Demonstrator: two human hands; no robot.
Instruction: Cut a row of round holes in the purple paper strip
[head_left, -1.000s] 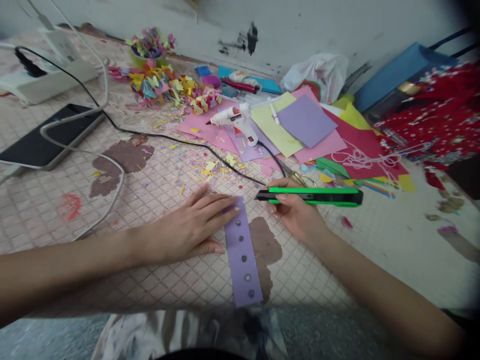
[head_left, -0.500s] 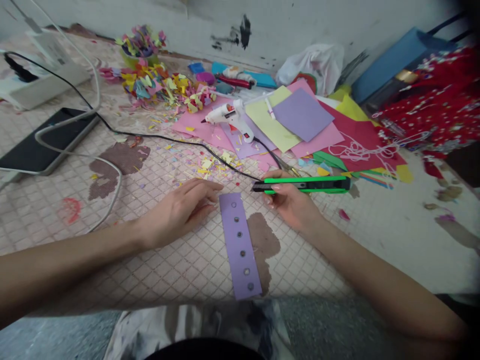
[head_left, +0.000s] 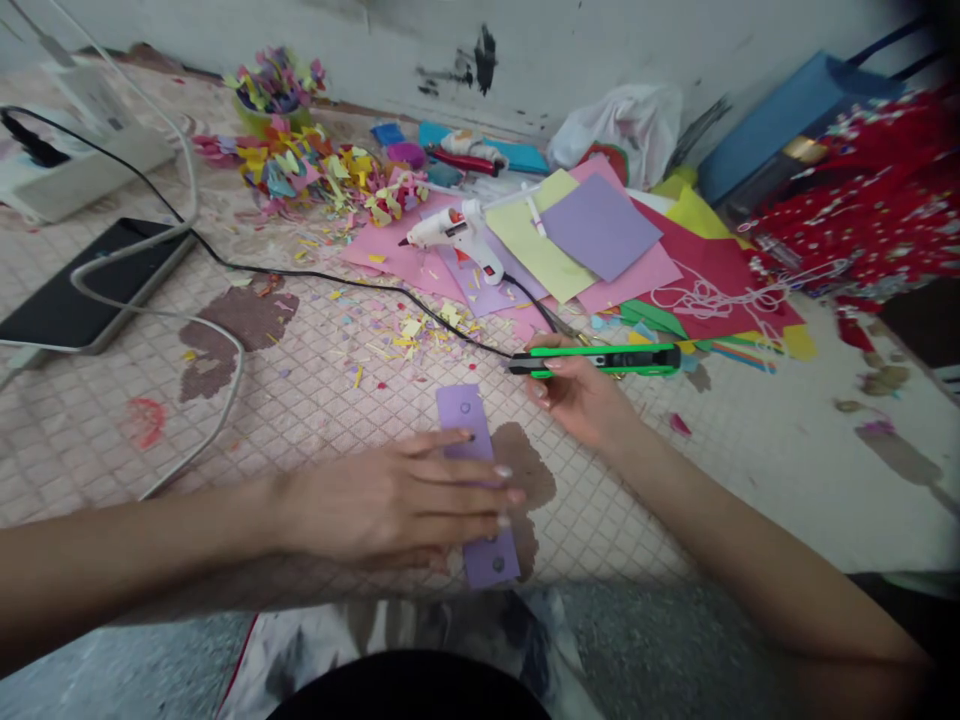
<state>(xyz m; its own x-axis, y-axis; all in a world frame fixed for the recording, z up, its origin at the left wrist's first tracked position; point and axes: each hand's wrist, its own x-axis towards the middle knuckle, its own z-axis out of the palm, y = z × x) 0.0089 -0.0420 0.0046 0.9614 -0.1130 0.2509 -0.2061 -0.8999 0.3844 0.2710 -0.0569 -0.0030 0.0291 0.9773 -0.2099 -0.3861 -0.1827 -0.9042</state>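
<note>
A strip of purple paper [head_left: 461, 400] with a row of small drawn circles lies lengthwise on the quilted tablecloth. My left hand [head_left: 405, 500] is over its middle, fingers stretched out and slightly apart, hiding several of the circles; whether it presses on the paper I cannot tell. To the right, my right hand [head_left: 581, 395] holds a green and black utility knife [head_left: 622, 360] level above the cloth, its tip pointing left. The blade looks drawn in.
A white glue gun [head_left: 457, 238] rests on stacked coloured paper [head_left: 600, 230]. Its black cord [head_left: 330, 275] crosses the table. Paper scraps [head_left: 420, 325] lie ahead of the hands. A phone [head_left: 90, 280] and power strip [head_left: 75, 180] are at the left, a blue bag [head_left: 795, 125] at the right.
My left hand has moved right and nearer me, from beside the purple strip to over it, with its fingers spread out. The knife's blade tip, visible before, no longer shows.
</note>
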